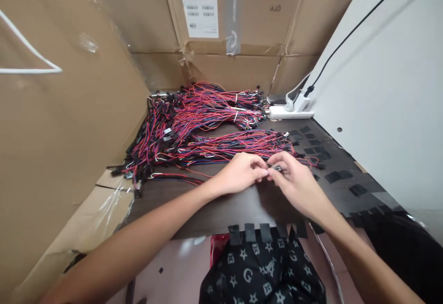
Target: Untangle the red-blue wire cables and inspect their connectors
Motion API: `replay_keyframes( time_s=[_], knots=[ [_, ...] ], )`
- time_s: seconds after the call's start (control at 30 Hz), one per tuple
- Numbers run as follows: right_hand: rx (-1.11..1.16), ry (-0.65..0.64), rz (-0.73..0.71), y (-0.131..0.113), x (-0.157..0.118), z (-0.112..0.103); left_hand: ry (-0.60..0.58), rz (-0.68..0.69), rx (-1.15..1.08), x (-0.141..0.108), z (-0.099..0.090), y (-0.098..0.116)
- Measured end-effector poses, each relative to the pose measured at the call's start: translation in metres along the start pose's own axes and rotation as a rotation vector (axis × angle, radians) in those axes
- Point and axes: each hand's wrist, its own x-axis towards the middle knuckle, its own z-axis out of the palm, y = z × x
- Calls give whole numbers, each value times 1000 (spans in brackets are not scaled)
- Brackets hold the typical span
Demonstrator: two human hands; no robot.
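Observation:
My left hand point(245, 171) and my right hand point(290, 177) meet over the dark table point(242, 205). Thumb and fingers of both are pinched together around the end of a wire harness point(176, 178). Its small dark connector end point(277, 168) shows between the right fingers; the exact shape is too small to make out. Red, black and blue wires of this harness seem to trail left from behind my left wrist. Just beyond the hands lies a long bundle of red and black wire harnesses point(235, 143).
Behind sits a larger tied wire pile point(214, 105). A white power strip point(290, 112) with plugs stands at the back right. Black tape pieces point(332, 177) are stuck on the table's right side, more point(249, 232) along its front edge. Cardboard point(221, 68) and a white panel point(391, 87) enclose it.

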Motion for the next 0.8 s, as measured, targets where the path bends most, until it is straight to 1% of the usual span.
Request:
replay_keyframes(
  time_s=[0.07, 0.1, 0.13, 0.17, 0.2, 0.23, 0.27, 0.3, 0.33, 0.4, 0.5, 0.57, 0.63, 0.67, 0.73, 0.8],
  knots=[
    [-305, 273, -189, -11, -13, 6, 70, 5, -26, 0, -1, -3],
    [-401, 382, -305, -19, -22, 10, 90, 10, -39, 0, -2, -4],
    [-422, 360, -421, -28, -30, 16, 98, 11, -52, 0, -3, -3],
    [-387, 240, -525, -37, -39, 23, 98, 12, -61, 0, -4, -3],
    [-341, 61, -594, -45, -47, 32, 95, 12, -66, 0, -5, -2],
    [-343, -97, -611, -53, -53, 41, 91, 10, -68, 0, -6, -2],
    [-382, -203, -628, -58, -58, 51, 87, 8, -70, 0, -6, -2],
    [-423, -272, -644, -62, -61, 61, 85, 8, -71, 0, -5, -2],
    [-458, -318, -659, -64, -62, 71, 83, 10, -72, 0, -5, -2],
    [-473, -336, -700, -62, -61, 90, 79, 17, -72, -1, -5, -4],
    [-433, -309, -762, -53, -61, 112, 70, 26, -60, -1, -5, -4],
    [-376, -297, -768, -47, -66, 121, 62, 25, -51, -2, -5, -4],
    [-294, -298, -746, -44, -73, 122, 59, 24, -51, -2, -6, -3],
    [-252, -287, -727, -45, -77, 118, 58, 25, -50, -1, -6, -3],
    [-176, -232, -678, -48, -79, 98, 52, 32, -33, -1, -6, -4],
    [-54, -88, -568, -50, -70, 66, 47, 64, 8, -1, -6, -5]
  ],
)
